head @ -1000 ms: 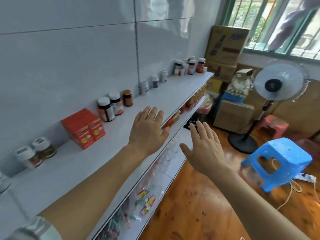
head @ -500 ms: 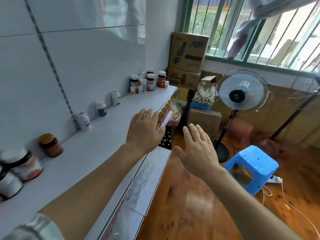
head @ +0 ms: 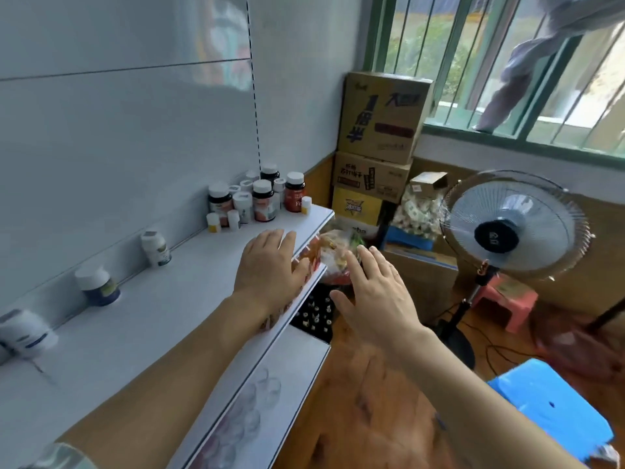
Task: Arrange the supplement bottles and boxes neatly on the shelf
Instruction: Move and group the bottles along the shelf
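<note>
Both your hands are now further along the shelf (head: 142,333) than a moment ago. Your left hand (head: 267,275) is hovering flat over the shelf's front edge, fingers straight, holding nothing. Your right hand (head: 375,299) is reaching beside it, also spread and empty. Ahead, the bottle cluster (head: 257,198) is standing at the far end; single bottles (head: 98,286) are lining the back wall.

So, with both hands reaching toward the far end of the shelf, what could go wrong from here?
1. The bottle cluster is packed tightly at the shelf end; small white bottles stand in front, so a reaching hand might topple them.
2. One tiny bottle stands near the shelf edge and could fall off.
3. The left hand is open over the front edge, the right hand beyond it; a sweep could knock bottles off.
</note>
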A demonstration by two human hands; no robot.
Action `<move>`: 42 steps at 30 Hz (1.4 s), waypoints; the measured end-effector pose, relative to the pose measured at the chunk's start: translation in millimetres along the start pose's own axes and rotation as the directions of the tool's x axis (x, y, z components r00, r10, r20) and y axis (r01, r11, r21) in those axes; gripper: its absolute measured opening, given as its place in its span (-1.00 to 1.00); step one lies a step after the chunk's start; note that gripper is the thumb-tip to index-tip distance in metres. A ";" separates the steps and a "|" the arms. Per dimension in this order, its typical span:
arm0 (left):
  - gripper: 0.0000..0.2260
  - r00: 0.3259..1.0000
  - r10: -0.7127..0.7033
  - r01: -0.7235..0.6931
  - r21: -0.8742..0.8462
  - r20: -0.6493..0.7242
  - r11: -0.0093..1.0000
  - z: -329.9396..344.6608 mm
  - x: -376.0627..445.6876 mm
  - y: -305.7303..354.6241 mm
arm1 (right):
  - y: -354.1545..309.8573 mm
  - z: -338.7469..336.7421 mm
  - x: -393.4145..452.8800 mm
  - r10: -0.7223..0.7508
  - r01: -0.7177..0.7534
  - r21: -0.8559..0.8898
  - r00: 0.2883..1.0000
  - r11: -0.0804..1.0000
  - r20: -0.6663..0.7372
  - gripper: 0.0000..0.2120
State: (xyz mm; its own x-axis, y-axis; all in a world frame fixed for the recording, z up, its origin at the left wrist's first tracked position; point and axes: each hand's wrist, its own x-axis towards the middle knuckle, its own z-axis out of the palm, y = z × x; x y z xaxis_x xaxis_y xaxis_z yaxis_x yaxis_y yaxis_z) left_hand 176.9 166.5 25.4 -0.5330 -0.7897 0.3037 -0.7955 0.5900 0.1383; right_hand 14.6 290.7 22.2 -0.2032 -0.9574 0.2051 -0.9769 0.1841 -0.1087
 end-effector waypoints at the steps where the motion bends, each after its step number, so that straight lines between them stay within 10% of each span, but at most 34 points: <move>1: -0.45 1.000 -0.019 0.019 -0.008 0.004 1.000 5.4 15.3 0.7 | 11.7 0.5 19.0 -0.018 0.018 0.001 1.000 1.000 -0.003 -0.32; 22: -0.67 0.980 -0.195 0.198 -0.111 0.038 0.974 135.2 265.4 -30.1 | 99.0 79.9 364.6 -0.391 0.386 0.115 0.920 0.915 0.019 -0.50; 30: -0.67 0.954 -0.231 0.213 0.113 0.189 0.971 180.6 297.6 -35.2 | 95.1 110.3 466.4 -0.704 0.656 0.294 0.704 0.695 0.094 -0.56; 42: -0.82 0.906 -0.411 0.417 0.037 -0.099 0.908 198.8 290.4 -1.4 | 96.9 126.3 516.4 -0.871 0.781 0.443 0.492 0.439 -0.004 -0.75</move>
State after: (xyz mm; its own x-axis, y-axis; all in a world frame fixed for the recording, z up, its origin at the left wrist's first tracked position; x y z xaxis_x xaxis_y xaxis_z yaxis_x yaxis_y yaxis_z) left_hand -34.1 -97.1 -74.0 -0.1271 -0.9418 0.3114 -0.9552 0.2008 0.2175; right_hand -176.6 -213.9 -5.3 0.7503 -0.6303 0.1993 -0.5587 -0.7658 -0.3183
